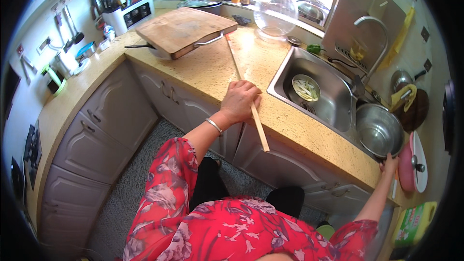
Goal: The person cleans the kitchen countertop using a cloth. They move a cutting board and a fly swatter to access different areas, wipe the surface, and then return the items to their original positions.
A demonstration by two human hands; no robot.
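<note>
My left hand (239,101), with a bracelet at the wrist, is closed around a long thin wooden stick (261,134). The stick slants across the countertop, and its near end juts past the front edge. At the far right, my right hand (390,165) grips the near edge of a stainless steel pot (378,130); some of its fingers are hidden. That pot stands beside the steel sink (331,112). Inside the sink sits a metal bowl (300,97) with pale cut vegetable pieces (306,90).
A thick wooden cutting board (186,29) rests tilted on a pan with a black handle (137,46). A clear jar with a red lid (276,12) stands behind the sink, near a green pepper (314,48). A pink pot (406,166) is right of my right hand.
</note>
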